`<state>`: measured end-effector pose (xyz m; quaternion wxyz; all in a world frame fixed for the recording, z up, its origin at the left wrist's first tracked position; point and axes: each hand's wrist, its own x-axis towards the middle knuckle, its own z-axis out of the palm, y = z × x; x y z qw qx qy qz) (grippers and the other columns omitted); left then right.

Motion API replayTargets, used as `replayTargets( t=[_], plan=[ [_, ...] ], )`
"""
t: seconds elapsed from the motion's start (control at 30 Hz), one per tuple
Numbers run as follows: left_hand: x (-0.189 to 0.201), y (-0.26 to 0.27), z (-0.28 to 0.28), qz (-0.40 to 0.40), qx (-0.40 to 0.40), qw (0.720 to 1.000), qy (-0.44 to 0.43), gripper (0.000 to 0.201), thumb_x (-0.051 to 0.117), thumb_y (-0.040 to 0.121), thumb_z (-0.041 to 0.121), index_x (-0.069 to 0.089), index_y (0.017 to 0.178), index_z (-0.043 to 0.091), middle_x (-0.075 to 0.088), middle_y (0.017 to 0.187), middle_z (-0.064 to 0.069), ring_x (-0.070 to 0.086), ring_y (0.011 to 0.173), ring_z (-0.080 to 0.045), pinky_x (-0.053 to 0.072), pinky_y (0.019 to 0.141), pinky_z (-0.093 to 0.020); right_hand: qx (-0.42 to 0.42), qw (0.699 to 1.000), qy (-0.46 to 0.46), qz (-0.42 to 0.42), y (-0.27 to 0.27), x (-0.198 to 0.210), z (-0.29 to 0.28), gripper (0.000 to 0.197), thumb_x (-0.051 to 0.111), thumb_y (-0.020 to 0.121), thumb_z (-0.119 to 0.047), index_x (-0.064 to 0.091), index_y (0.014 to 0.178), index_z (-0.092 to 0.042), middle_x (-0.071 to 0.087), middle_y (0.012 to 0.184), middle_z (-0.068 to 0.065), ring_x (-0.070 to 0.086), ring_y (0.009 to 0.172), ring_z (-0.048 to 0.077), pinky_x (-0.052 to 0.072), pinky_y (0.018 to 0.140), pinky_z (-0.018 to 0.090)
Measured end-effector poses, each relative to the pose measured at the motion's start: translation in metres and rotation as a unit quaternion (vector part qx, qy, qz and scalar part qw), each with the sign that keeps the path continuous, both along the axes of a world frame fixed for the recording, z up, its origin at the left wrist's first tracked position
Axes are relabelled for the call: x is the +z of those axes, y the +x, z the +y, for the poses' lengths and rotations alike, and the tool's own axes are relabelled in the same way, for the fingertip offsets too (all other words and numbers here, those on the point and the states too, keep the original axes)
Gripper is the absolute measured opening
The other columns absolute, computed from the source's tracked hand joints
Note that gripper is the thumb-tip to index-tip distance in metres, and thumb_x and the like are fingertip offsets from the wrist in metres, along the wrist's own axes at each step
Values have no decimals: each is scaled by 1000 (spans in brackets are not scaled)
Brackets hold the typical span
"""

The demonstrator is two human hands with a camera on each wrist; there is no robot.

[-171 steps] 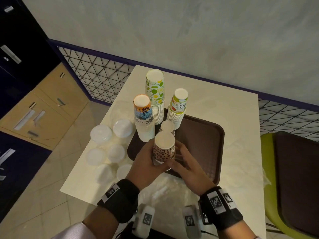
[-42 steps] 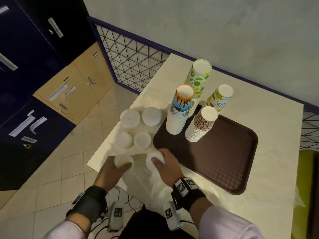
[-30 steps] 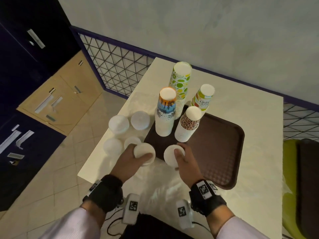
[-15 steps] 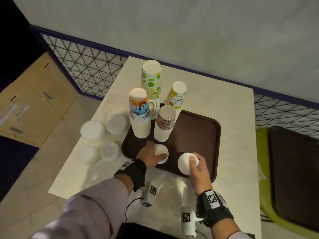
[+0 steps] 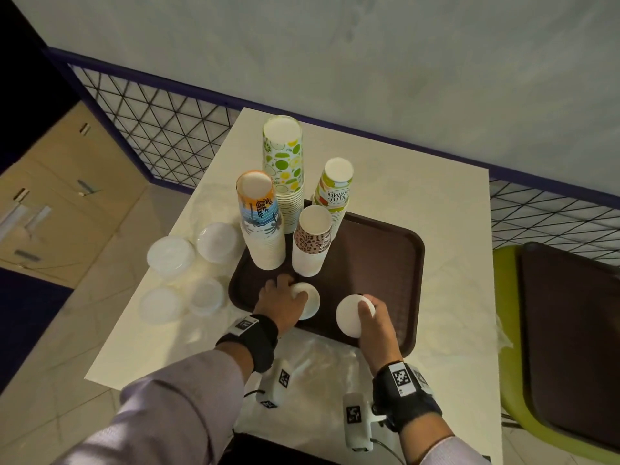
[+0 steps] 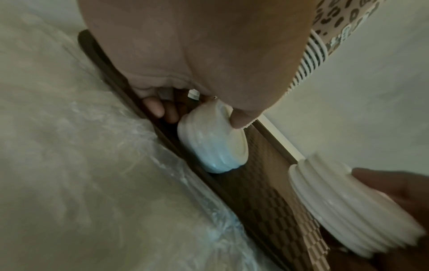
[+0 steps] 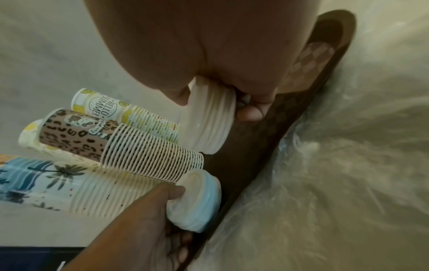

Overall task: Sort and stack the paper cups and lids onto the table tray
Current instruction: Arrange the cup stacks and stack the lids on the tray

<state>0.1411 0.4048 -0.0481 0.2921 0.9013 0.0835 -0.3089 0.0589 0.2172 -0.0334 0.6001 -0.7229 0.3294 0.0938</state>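
Several stacks of upside-down paper cups stand on the far left part of the brown tray [image 5: 396,263]: a leopard-print stack [image 5: 310,245], a palm-print stack [image 5: 261,223], a green-dotted stack [image 5: 283,169] and a lemon-print stack [image 5: 333,189]. My left hand [image 5: 281,302] grips a short stack of white lids [image 5: 308,302] that sits on the tray's near left part [image 6: 213,143]. My right hand [image 5: 370,317] grips a second stack of white lids [image 5: 350,315] just above the tray's near edge [image 7: 209,117].
Several more stacks of clear and white lids [image 5: 171,251] lie on the white table [image 5: 446,209] left of the tray. Crumpled clear plastic [image 5: 322,360] covers the table's near edge. A green chair [image 5: 563,330] stands on the right; a wire fence [image 5: 154,129] runs behind.
Both hands picked up lid stacks from the table left of the tray and carried them right, onto the tray's near part. The left-hand stack now rests on the tray.
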Motion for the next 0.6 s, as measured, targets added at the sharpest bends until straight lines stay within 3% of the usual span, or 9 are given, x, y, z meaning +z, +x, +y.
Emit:
replayTargets(
  t=[0.1,0.17,0.27,0.33,0.4,0.5,0.6],
  plan=[
    [1,-2,2,-8,-1,1000,6,50,57,101,40,46,143,15,43,138,-18,51,124,-39,43,110,-47,-26,998,59,8,10,6,6,37,48,88,-36,52,124,-29,56,108,3,55,95,21,44,66,29],
    [1,-4,4,-2,9,1000,0,50,58,100,42,46,142,16,41,137,-17,52,120,-39,44,109,-47,-24,998,63,0,16,7,11,45,41,77,-36,55,120,-31,57,114,8,56,103,26,46,71,31],
    [2,-3,6,13,26,999,-24,53,58,101,43,44,145,18,41,138,-16,54,119,-38,46,107,-46,19,998,50,-14,23,9,19,50,42,77,-33,57,125,-31,58,125,8,56,114,29,53,90,44],
    [7,-2,7,27,55,997,-52,53,55,103,45,43,148,20,41,141,-16,54,120,-36,45,103,-43,59,997,44,-17,29,10,23,54,44,79,-31,57,132,-27,58,128,5,56,116,26,52,99,47],
    [12,-2,12,19,82,992,-89,50,51,105,44,45,148,20,45,142,-17,52,117,-31,43,100,-40,89,995,44,-23,35,12,27,47,48,88,-24,57,134,-27,60,125,1,58,113,23,52,96,42],
    [19,-4,20,-8,86,988,-126,47,49,106,41,52,145,15,55,143,-13,52,127,-30,42,109,-42,125,991,44,-28,42,10,34,41,47,97,-6,58,123,-35,63,118,-6,60,110,21,52,96,40],
    [23,-7,23,-4,107,982,-155,51,53,104,44,52,147,17,60,138,-6,53,117,-19,41,101,-34,162,986,24,-25,47,5,42,39,49,96,-13,58,129,-32,57,125,4,57,112,21,49,101,39]
  ],
)
